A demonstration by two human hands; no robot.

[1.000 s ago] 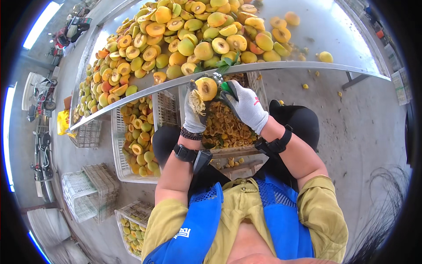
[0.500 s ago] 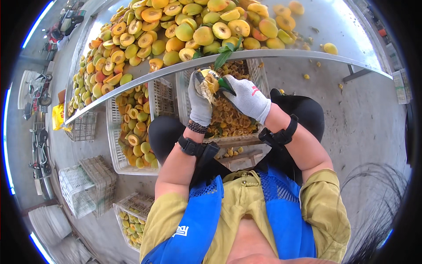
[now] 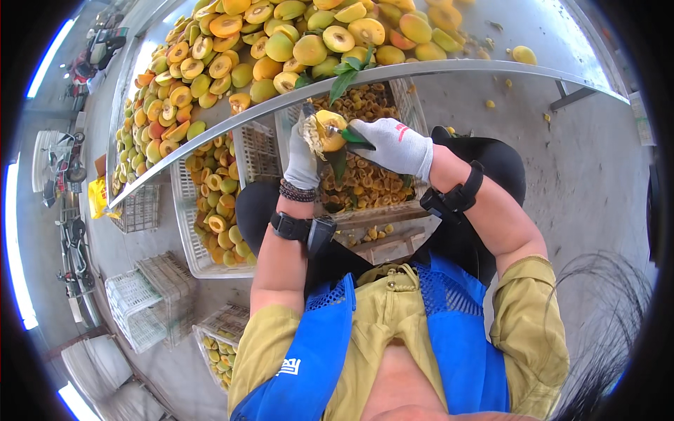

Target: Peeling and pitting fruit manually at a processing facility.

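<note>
Head view: Both gloved hands are working close together in front of the counter edge, with the fruit and tool between them.
Left hand: The left hand is gripping a yellow fruit half; pale frayed strands are hanging on the glove beside it.
Right hand: The right hand is closing its fingers around a green-handled tool, whose metal end is meeting the fruit; how deep it is going, I cannot tell.
Fruit half: It is sitting above a crate that is holding brownish-orange scraps.
Counter: The metal counter is carrying a heap of halved fruit, yellow, green and reddish; a leafy sprig is overhanging its near edge, and one loose fruit is lying toward the right.
Left crate: A white crate filled with fruit is standing beside the left knee.
Floor: Pale crates are standing farther left; a yellow bag is showing near the counter's left corner.
Clothing: The person is wearing a blue vest over a mustard shirt.
</note>
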